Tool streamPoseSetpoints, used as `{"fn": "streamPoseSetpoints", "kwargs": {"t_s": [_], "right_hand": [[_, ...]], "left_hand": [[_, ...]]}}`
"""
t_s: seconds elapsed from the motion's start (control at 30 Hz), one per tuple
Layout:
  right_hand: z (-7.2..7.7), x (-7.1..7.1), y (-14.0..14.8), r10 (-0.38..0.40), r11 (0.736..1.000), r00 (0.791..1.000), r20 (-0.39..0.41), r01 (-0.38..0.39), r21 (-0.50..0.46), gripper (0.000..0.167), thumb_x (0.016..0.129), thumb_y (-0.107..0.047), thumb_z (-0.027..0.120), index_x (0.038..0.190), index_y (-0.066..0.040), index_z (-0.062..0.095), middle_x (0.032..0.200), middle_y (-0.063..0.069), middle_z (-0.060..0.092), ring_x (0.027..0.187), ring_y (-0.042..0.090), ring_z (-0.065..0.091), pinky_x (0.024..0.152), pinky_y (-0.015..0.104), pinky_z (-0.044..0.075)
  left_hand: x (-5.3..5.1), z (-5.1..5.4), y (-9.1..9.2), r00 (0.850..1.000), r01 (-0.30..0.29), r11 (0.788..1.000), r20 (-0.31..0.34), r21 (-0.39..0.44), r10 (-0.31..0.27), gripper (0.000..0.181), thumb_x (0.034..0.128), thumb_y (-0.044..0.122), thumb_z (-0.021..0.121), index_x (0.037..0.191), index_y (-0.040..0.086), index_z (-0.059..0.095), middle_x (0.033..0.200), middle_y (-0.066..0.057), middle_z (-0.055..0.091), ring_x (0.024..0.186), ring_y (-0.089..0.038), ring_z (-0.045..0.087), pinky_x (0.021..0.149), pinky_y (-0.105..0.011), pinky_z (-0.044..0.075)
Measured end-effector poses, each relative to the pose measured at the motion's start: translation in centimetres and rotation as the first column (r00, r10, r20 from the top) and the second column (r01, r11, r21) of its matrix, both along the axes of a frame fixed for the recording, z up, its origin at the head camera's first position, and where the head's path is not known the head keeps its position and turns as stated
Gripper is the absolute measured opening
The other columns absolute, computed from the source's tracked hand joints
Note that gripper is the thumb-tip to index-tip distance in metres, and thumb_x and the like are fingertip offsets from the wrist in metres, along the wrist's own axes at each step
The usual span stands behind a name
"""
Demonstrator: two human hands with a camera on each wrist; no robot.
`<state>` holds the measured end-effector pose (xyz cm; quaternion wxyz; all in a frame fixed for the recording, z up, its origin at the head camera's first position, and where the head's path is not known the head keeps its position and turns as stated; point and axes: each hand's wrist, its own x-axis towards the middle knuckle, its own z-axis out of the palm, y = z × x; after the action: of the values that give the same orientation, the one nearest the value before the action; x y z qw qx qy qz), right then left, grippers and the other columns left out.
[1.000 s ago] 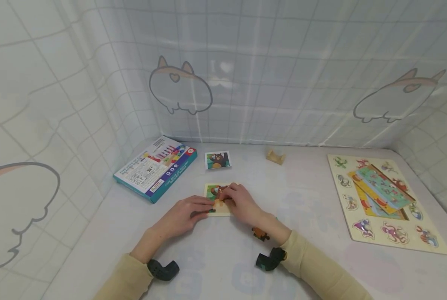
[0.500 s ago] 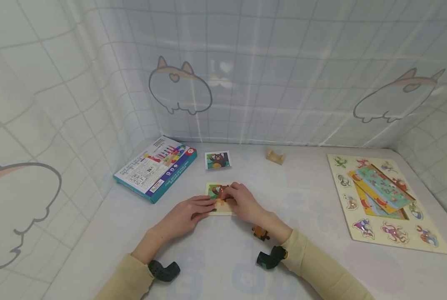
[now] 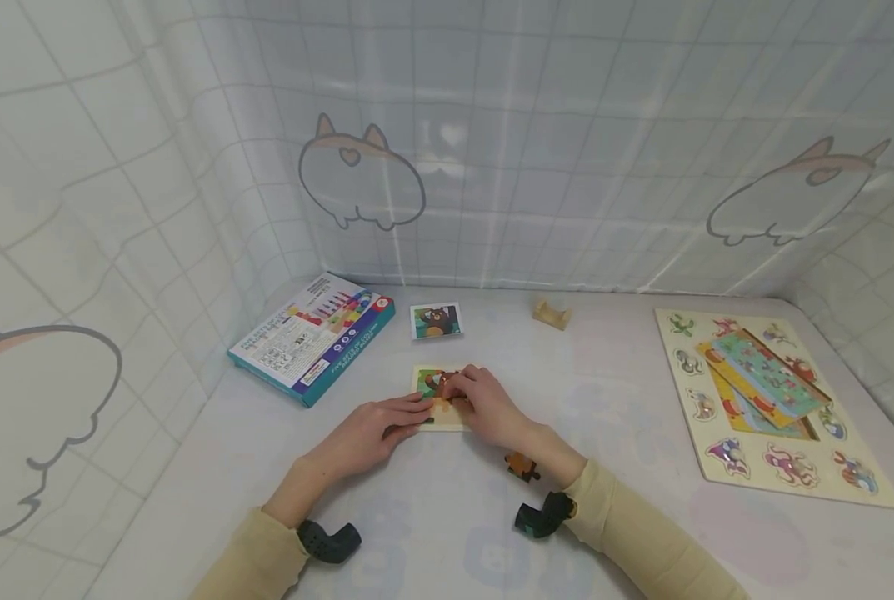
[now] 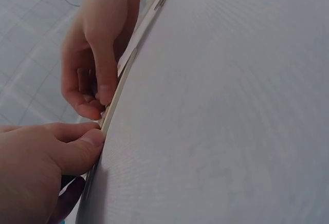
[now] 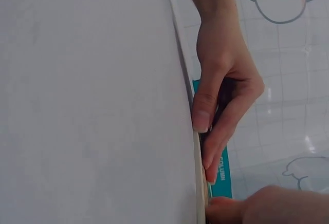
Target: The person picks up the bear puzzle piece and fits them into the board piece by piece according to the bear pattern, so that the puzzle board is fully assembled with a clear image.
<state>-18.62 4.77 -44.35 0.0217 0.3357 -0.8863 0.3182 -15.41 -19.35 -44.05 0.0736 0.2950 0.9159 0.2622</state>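
A small wooden jigsaw board [image 3: 447,422] with a bear picture lies flat before me, its lower part bare wood. My left hand [image 3: 367,429] holds the board's left side, thumb at the near edge and fingers over the top. My right hand [image 3: 487,410] is over the board's right half, its curled fingertips pinching a puzzle piece against the picture; the piece is mostly hidden by the fingers. The left wrist view shows the right hand [image 4: 97,49] with thumb and fingers down at the board. An orange and dark puzzle piece [image 3: 521,466] lies by the right forearm.
Beyond the board lies a bear picture card [image 3: 436,320], with a teal-edged box [image 3: 312,337] to its left. A small wooden stand [image 3: 551,314] sits farther back. At right, a large animal puzzle board [image 3: 686,433] bears colourful cards [image 3: 769,375]. Curtain-like tiled walls enclose the table.
The jigsaw board has shifted very slightly to the right, both hands moving with it. Their hold looks the same.
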Motion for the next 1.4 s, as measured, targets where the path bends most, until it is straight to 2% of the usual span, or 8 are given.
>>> {"fn": "streamPoseSetpoints", "kwargs": {"t_s": [0.13, 0.23, 0.33, 0.6, 0.87, 1.0, 1.17, 1.4], "right_hand": [[1.2, 0.6, 0.6, 0.050, 0.997, 0.994, 0.102, -0.056, 0.056, 0.017, 0.095, -0.010, 0.066, 0.113, -0.009, 0.067, 0.108, 0.006, 0.060, 0.100, 0.022, 0.052, 0.088, 0.038, 0.046], [2.4, 1.3, 1.6, 0.100, 0.991, 0.978, 0.185, -0.114, 0.068, 0.029, 0.096, -0.019, 0.067, 0.123, -0.008, 0.064, 0.120, 0.008, 0.061, 0.109, 0.024, 0.054, 0.094, 0.042, 0.047], [2.9, 2.0, 3.2, 0.116, 0.989, 0.965, 0.237, -0.134, 0.059, 0.038, 0.096, -0.026, 0.069, 0.129, -0.009, 0.062, 0.127, 0.006, 0.060, 0.117, 0.024, 0.054, 0.100, 0.045, 0.047], [2.1, 2.4, 8.1, 0.108, 0.991, 0.971, 0.213, -0.122, 0.057, 0.039, 0.086, -0.030, 0.080, 0.121, -0.016, 0.068, 0.120, -0.006, 0.061, 0.115, 0.015, 0.054, 0.099, 0.041, 0.050], [1.2, 2.6, 11.9, 0.124, 0.992, 0.971, 0.205, -0.124, -0.010, 0.045, 0.078, -0.040, 0.085, 0.116, -0.021, 0.070, 0.113, -0.008, 0.061, 0.101, 0.013, 0.055, 0.087, 0.030, 0.050], [0.6, 2.6, 12.6, 0.138, 0.990, 0.959, 0.248, -0.134, -0.035, 0.047, 0.074, -0.042, 0.087, 0.114, -0.023, 0.070, 0.111, -0.006, 0.060, 0.098, 0.013, 0.053, 0.084, 0.028, 0.047], [0.0, 2.5, 12.8, 0.162, 0.986, 0.940, 0.300, -0.162, -0.025, 0.044, 0.072, -0.046, 0.088, 0.108, -0.029, 0.070, 0.111, -0.010, 0.055, 0.104, 0.012, 0.048, 0.091, 0.034, 0.041], [0.0, 2.7, 12.7, 0.183, 0.983, 0.943, 0.278, -0.181, -0.034, 0.036, 0.073, -0.045, 0.087, 0.100, -0.030, 0.069, 0.110, -0.010, 0.054, 0.107, 0.012, 0.046, 0.094, 0.043, 0.033]], "left_hand": [[0.0, -0.3, 0.0, 1.000, 0.005, 1.000, -0.002, 0.006, -0.005, 0.039, 0.0985, 0.023, 0.065, 0.137, 0.023, 0.062, 0.147, 0.015, 0.052, 0.141, -0.010, 0.044, 0.113, -0.041, 0.043], [-0.1, -0.4, 0.0, 1.000, 0.003, 1.000, -0.001, 0.005, -0.003, 0.039, 0.0985, 0.023, 0.065, 0.137, 0.023, 0.062, 0.147, 0.016, 0.052, 0.141, -0.010, 0.044, 0.113, -0.042, 0.043], [0.0, -0.4, 0.0, 1.000, -0.001, 1.000, 0.004, -0.002, 0.001, 0.039, 0.0985, 0.023, 0.065, 0.137, 0.024, 0.062, 0.147, 0.015, 0.051, 0.142, -0.011, 0.043, 0.113, -0.043, 0.042], [0.1, 0.0, -0.1, 0.999, -0.025, 1.000, 0.028, -0.011, 0.026, 0.039, 0.0980, 0.023, 0.065, 0.137, 0.024, 0.062, 0.147, 0.014, 0.052, 0.142, -0.012, 0.043, 0.114, -0.044, 0.041], [0.1, -0.2, -0.1, 1.000, -0.018, 1.000, 0.021, -0.004, 0.018, 0.039, 0.0984, 0.023, 0.065, 0.137, 0.023, 0.062, 0.147, 0.014, 0.052, 0.142, -0.012, 0.043, 0.114, -0.042, 0.041], [0.1, -0.3, -0.1, 1.000, -0.018, 1.000, 0.013, 0.007, 0.018, 0.039, 0.0982, 0.023, 0.065, 0.137, 0.023, 0.063, 0.147, 0.014, 0.052, 0.142, -0.013, 0.044, 0.114, -0.043, 0.042], [0.1, -0.5, -0.1, 1.000, -0.018, 1.000, 0.012, 0.008, 0.018, 0.039, 0.0984, 0.023, 0.065, 0.137, 0.025, 0.062, 0.147, 0.015, 0.052, 0.142, -0.012, 0.043, 0.114, -0.043, 0.041], [0.1, -0.5, -0.1, 1.000, -0.023, 1.000, 0.014, 0.016, 0.022, 0.039, 0.0980, 0.022, 0.065, 0.137, 0.025, 0.062, 0.147, 0.015, 0.052, 0.142, -0.012, 0.043, 0.114, -0.043, 0.042]]}}
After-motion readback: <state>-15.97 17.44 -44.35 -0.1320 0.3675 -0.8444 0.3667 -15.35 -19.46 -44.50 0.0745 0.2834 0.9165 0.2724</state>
